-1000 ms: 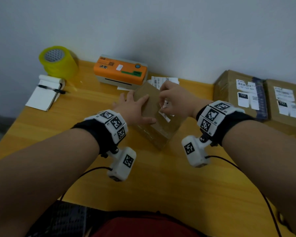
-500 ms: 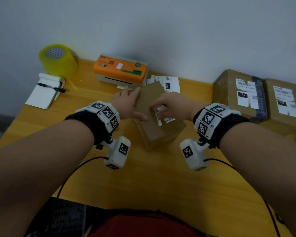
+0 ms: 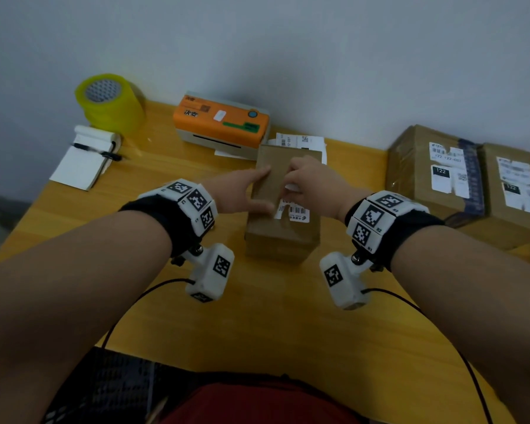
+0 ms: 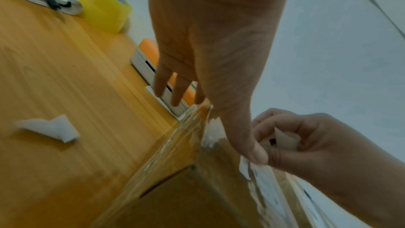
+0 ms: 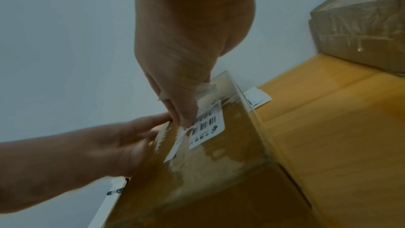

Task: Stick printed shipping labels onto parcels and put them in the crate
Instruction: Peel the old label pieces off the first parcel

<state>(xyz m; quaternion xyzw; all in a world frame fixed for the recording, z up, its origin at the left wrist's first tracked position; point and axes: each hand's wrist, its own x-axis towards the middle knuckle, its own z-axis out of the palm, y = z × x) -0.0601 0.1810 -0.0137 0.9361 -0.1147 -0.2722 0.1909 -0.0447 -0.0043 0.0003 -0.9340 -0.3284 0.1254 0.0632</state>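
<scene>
A brown taped parcel (image 3: 283,234) stands on the yellow table (image 3: 257,316) in front of me. A white shipping label (image 3: 295,212) lies on its top, its near end flat with the barcode (image 5: 206,126) showing. My right hand (image 3: 291,185) pinches the label's curled far end (image 4: 285,138) above the parcel top. My left hand (image 3: 257,191) rests on the parcel's left top edge, with straight fingers (image 4: 177,93) over the side. Its thumb (image 4: 256,155) presses down beside the label.
An orange label printer (image 3: 221,120), loose printed labels (image 3: 300,140), a yellow tape roll (image 3: 110,102) and a notepad with pen (image 3: 83,157) stand along the back. Two labelled parcels (image 3: 435,172) (image 3: 514,191) sit at right. A paper scrap (image 4: 48,127) lies left of the parcel.
The parcel has turned from a diagonal to square in front of me. More of the label now lies flat on its top. Both hands stayed on the parcel.
</scene>
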